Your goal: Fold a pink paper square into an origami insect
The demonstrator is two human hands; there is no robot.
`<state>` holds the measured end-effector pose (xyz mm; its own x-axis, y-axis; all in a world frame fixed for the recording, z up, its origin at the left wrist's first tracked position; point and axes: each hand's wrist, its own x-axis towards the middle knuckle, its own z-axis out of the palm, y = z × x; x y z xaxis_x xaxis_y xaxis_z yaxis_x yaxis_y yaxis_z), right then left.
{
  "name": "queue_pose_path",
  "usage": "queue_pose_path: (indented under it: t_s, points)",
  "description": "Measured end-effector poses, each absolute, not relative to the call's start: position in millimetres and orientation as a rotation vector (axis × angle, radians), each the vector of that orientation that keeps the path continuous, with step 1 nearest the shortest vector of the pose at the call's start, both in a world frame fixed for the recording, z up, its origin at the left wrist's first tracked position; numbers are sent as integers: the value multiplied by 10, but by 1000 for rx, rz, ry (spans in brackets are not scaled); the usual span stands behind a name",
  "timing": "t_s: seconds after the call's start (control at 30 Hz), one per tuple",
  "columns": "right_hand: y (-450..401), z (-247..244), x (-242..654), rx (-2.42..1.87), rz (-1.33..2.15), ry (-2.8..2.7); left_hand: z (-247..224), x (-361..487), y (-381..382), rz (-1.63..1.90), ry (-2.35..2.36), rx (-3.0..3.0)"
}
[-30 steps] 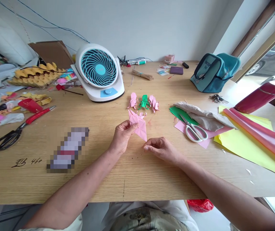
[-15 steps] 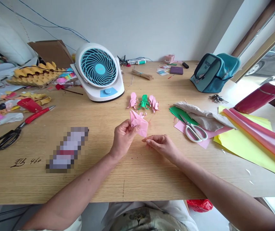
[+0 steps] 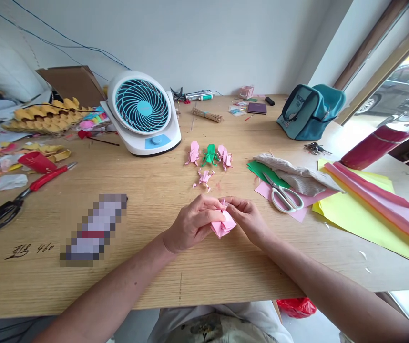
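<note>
A piece of folded pink paper (image 3: 225, 226) is held between both hands above the front of the table. My left hand (image 3: 194, 220) grips it from the left, fingers closed over its upper side. At its upper right corner, my right hand (image 3: 246, 215) pinches the paper between thumb and forefinger. Just beyond the hands lies a small pink origami figure (image 3: 205, 178) with thin legs. Behind that, a green origami figure (image 3: 210, 155) stands between two pink ones, a left pink figure (image 3: 194, 153) and a right pink figure (image 3: 225, 156).
White-handled scissors (image 3: 286, 197) lie on coloured paper beside a grey cloth (image 3: 299, 175). Yellow sheets (image 3: 362, 228) and a red flask (image 3: 378, 146) are at right. A fan (image 3: 143, 112) stands behind left; red-handled shears (image 3: 24, 197) and a blurred-out rectangular object (image 3: 95, 227) lie left.
Both hands have brought the pink paper nearer and turned it. The right hand, previously apart from the paper, now pinches its corner. The small pink figure behind is fully uncovered.
</note>
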<state>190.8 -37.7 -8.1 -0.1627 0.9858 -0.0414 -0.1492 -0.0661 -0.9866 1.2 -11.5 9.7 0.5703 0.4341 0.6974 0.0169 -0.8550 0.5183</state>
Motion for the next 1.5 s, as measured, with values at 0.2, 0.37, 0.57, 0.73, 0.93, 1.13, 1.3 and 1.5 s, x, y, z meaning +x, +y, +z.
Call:
queue_pose_path:
  t_s: [0.2, 0.37, 0.57, 0.73, 0.93, 1.13, 1.3, 1.5]
  points:
    - [-370, -80, 1920, -1054, 1425, -1107, 91, -30, -91, 1094, 375, 2542]
    - [-358, -106, 1937, -1025, 1418, -1106, 46, -25, -83, 1160, 353, 2517]
    - [-376, -54, 1965, -970, 1395, -1281, 60, 35, -105, 1270, 494, 2204]
    - [-390, -75, 1923, -919, 1379, -1413, 103, 79, -133, 1351, 766, 1935]
    - [-386, -187, 1888, -977, 1294, -1489, 70, 141, -110, 1348, 940, 1644]
    - [-394, -165, 1836, -974, 1371, -1432, 7, 176, -59, 1335, 937, 1597]
    - [-394, -160, 1790, -966, 1381, -1379, 6, 185, -54, 1307, 921, 1571]
    - [-394, -161, 1794, -1060, 1359, -1401, 35, 190, -65, 1302, 962, 1551]
